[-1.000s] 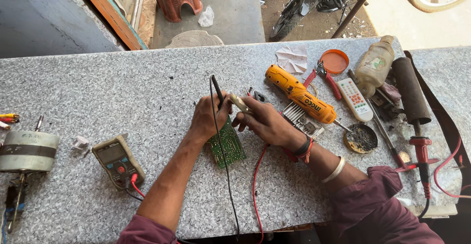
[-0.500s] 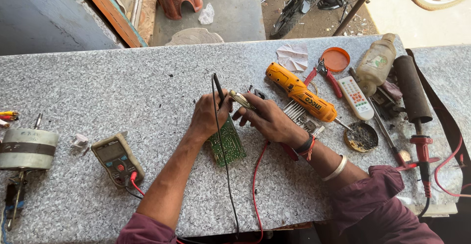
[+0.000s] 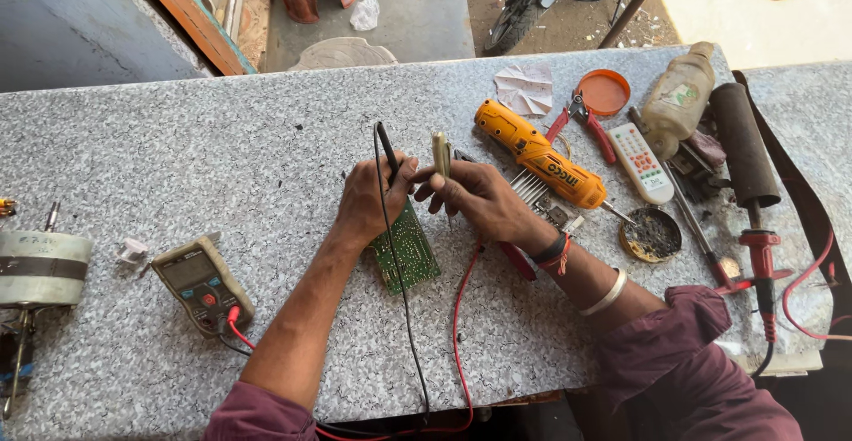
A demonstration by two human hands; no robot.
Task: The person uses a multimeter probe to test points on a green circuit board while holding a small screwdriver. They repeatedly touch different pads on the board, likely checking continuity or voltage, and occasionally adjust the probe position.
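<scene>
The left hand [image 3: 368,197] pinches a black probe [image 3: 388,150] pointing to 12 o'clock. The right hand [image 3: 479,197] pinches a pale probe [image 3: 441,155], also upright. The green circuit board [image 3: 406,250] runs lengthwise from 11 to 5 o'clock.

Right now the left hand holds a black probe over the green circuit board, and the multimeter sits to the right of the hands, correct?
Not quite. In the head view the multimeter sits left of the hands, not right. The left hand does hold the black probe over the green circuit board.
</scene>
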